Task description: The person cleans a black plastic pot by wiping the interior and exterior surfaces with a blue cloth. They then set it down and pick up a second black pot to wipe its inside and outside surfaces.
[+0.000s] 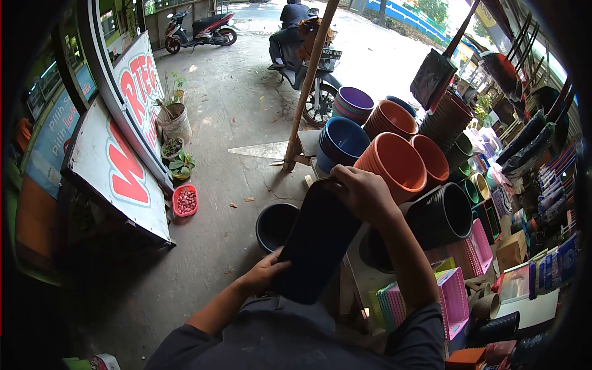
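Observation:
I hold a long dark rectangular plastic planter [317,237] tilted in front of me, one end up and one end down. My right hand [361,192] grips its upper end. My left hand [265,271] holds its lower end near my chest. Just beyond my right hand lie stacks of orange pots [394,163] and blue pots [340,142]. A black round pot [275,225] stands on the concrete below the planter.
Black pots [445,213], pink and green baskets [453,293] and hanging goods fill the right side. A bamboo pole [307,86] rises ahead, with a person on a parked motorbike [308,61] behind it. A red-lettered signboard [123,154], potted plants and a red basket [185,200] stand left.

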